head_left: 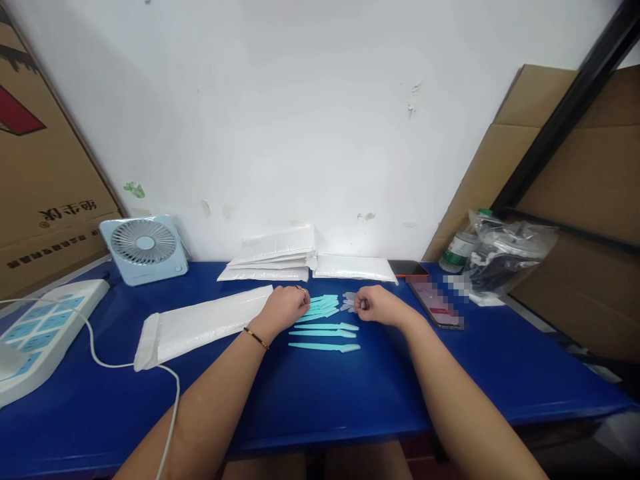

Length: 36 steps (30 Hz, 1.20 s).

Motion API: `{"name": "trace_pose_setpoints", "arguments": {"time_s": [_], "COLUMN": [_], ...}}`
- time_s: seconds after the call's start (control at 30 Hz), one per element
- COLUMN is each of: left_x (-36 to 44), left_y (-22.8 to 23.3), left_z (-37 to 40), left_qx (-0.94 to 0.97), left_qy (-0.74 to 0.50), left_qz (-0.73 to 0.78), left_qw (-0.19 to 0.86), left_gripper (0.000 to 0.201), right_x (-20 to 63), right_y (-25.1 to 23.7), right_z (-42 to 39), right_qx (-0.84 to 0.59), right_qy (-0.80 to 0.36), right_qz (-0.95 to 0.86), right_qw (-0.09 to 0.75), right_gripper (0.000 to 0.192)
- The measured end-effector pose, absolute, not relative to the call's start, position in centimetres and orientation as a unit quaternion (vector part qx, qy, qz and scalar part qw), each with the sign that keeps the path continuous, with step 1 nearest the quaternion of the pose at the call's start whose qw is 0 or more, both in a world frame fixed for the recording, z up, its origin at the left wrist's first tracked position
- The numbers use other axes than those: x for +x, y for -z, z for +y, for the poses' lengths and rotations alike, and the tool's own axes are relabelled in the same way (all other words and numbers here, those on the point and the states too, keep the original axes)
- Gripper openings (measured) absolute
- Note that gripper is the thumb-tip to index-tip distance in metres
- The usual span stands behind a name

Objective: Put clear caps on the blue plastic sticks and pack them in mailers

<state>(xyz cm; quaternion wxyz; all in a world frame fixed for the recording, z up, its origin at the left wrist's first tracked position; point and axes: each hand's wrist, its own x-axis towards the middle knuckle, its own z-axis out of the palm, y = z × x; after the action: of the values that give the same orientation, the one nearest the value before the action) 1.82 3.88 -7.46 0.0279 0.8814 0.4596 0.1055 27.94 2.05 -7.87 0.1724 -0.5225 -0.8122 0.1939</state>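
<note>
Several slim teal razor-like sticks with clear caps lie in a row on the blue table. My left hand rests at the left ends of the upper sticks, its fingers closed on their handles. My right hand is at their capped right ends, with thumb and fingers pinched on a clear cap. Three sticks lie apart, just nearer to me than both hands.
A white padded mailer lies left of my left hand, more mailers are stacked by the wall. A small fan, a power strip with a white cable, a phone and a bagged bottle stand around.
</note>
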Motion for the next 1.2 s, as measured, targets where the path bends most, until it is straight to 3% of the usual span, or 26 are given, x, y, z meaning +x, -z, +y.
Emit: {"name": "trace_pose_setpoints", "arguments": {"time_s": [0.27,0.9,1.07,1.2], "left_x": [2.3,3.0,3.3,2.9], "left_y": [6.7,6.3,6.6,6.5], "left_z": [3.4,2.5,2.0,2.3], "left_qx": [0.893,0.903,0.927,0.918], "left_qy": [-0.148,-0.139,-0.121,-0.094], "left_qz": [0.426,0.407,0.348,0.377], "left_qw": [0.001,0.0,0.066,0.08], "left_gripper": [0.025,0.024,0.022,0.016], "right_x": [27.1,25.8,26.0,27.6], "right_y": [7.8,7.8,7.4,7.2], "right_z": [2.0,1.5,1.0,1.6], "right_qx": [-0.485,-0.46,-0.432,-0.474], "right_qy": [-0.248,-0.288,-0.329,-0.242], "right_qz": [-0.781,-0.778,-0.797,-0.807], "right_qw": [0.306,0.317,0.264,0.256], "right_gripper": [0.013,0.017,0.021,0.017]}}
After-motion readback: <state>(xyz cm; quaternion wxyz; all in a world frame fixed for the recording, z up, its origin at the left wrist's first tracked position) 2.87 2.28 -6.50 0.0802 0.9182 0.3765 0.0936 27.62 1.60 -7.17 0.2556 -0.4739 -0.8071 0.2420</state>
